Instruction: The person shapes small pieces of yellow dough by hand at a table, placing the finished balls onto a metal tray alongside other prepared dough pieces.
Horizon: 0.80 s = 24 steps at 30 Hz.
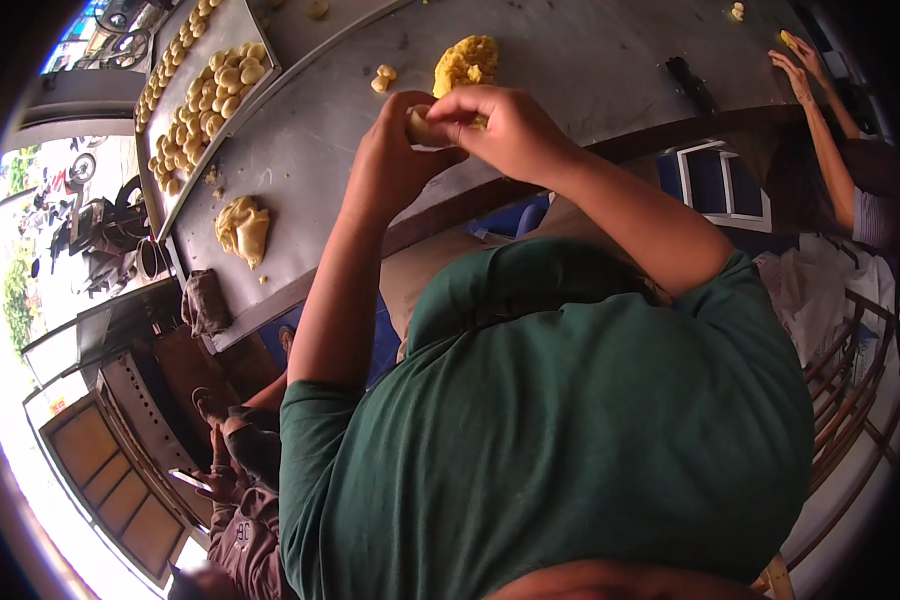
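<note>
Above the near part of the metal table, my left hand [390, 145] curls round a pale piece of dough [425, 128]. My right hand [505, 125] meets it from the other side, thumb and fingertips closed on the same dough. A little yellow shows under the right fingers; I cannot make out whether it is in the dough. Just beyond my hands lies a crumbly yellow lump of filling [467, 62]. Left of that lump sit a few small pale dough pieces [383, 78]. A larger, smooth pale dough lump [242, 230] rests toward the table's left end.
A tray [260, 100] with many round dough balls stands at the far left. A cloth [205, 303] hangs at the left corner, and a dark flat tool [690, 85] lies to the right. Another person's hands [798, 75] work at far right. Someone sits lower left holding a phone [190, 480].
</note>
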{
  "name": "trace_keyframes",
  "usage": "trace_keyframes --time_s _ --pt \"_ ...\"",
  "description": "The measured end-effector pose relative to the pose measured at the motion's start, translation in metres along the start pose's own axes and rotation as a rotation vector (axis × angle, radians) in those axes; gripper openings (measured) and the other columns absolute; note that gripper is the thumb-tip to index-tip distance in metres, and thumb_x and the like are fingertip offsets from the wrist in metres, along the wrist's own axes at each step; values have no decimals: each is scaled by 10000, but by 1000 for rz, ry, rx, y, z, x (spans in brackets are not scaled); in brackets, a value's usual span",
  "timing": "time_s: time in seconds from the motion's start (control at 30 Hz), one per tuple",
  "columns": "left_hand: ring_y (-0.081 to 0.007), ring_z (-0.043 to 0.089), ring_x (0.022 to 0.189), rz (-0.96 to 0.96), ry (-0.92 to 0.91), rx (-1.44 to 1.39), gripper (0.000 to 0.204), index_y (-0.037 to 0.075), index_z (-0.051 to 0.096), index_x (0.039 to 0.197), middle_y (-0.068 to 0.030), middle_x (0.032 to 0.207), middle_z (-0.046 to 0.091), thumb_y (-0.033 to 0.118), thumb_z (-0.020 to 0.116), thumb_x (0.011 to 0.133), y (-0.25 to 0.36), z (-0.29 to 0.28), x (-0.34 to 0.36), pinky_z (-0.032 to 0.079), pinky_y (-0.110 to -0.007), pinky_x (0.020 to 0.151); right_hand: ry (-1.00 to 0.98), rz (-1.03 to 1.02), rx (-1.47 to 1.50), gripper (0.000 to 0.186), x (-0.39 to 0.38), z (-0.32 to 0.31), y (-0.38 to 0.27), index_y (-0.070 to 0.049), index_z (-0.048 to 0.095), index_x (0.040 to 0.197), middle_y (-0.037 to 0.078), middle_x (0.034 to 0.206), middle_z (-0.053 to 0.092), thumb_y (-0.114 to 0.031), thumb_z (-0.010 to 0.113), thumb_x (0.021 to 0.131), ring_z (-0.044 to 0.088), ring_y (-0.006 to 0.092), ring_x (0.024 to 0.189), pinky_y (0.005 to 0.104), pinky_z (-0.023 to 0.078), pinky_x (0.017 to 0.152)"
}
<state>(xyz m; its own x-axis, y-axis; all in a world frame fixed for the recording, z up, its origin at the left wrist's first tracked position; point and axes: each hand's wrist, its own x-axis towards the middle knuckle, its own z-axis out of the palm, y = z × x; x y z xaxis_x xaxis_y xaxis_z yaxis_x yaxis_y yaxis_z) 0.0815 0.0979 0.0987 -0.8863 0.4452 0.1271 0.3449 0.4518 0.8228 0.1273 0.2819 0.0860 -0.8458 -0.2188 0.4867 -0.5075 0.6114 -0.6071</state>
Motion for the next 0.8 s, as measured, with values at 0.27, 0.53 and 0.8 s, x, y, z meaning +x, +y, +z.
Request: trace_keyframes --time_s 0.27,0.53,0.8 --pt "-344 745 911 -66 -257 227 405 21 705 1056 -184 945 758 237 889 767 -3 -7 7 572 -416 801 6 -242 -283 203 -7 3 0 -133 790 1050 33 1048 762 -110 774 849 686 257 1025 426 495 979" --pt "-404 706 982 -36 -174 220 381 45 682 1072 -193 977 738 213 842 769 -5 -2 -1 563 -463 815 -59 9 2 209 -10 1 -1 -95 776 1038 30 1028 753 -98 795 830 660 262 1015 395 506 963" --pt "-384 720 924 73 27 123 416 61 645 1130 -152 1016 743 133 830 764 -5 8 -8 579 -431 791 -25 31 141 237 1 6 7 -53 772 1059 91 1041 736 -111 798 831 683 302 914 414 544 883"
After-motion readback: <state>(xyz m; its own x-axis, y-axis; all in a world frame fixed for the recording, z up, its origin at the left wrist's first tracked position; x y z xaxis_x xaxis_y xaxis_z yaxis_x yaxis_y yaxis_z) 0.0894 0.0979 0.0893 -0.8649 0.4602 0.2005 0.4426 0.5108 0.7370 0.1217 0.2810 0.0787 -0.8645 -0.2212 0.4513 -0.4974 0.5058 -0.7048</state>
